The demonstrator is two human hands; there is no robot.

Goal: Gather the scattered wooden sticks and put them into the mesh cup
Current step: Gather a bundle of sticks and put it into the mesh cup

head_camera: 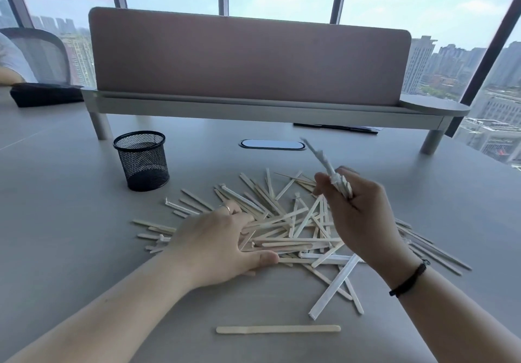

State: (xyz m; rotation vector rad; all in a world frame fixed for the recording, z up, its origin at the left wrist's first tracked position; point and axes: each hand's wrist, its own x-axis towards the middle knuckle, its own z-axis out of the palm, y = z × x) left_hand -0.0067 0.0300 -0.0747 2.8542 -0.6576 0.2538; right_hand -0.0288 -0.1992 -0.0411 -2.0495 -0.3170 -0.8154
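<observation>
- The right hand [363,210] is raised above the tabletop [70,221], its fingers [324,185] curled tight round a small bundle of sticks [328,168] that juts up and away toward 11 o'clock; motion blur hides how many it holds.
- The left hand [214,244] lies palm down on the left part of the pile of wooden sticks [284,221], fingers spread and nearly straight, pressing on the sticks and clasping none; the thumb points toward 3 o'clock along the near edge of the pile. A ring [225,208] sits on one finger.
- The left forearm comes in from 7 o'clock and runs low over the tabletop. The right forearm comes in from 5 o'clock and rises to the lifted hand, with a dark band [410,279] at the wrist.
- The pile spreads across the middle of the tabletop, sticks crossing at all angles, some in pale paper wrappers. A single stick [277,329] lies apart at 6 o'clock of the pile, close to the person.
- The mesh cup [142,161] stands upright at 10 o'clock of the pile, near it but not touching; from this angle I cannot tell whether anything is inside.
- Bare tabletop lies between cup and pile, and round the cup on its left and far sides.
- Behind, at 12 o'clock, a raised shelf [253,108] on legs carries a pink divider panel [248,58]; an oval cable port [272,145] lies in the tabletop before it.
</observation>
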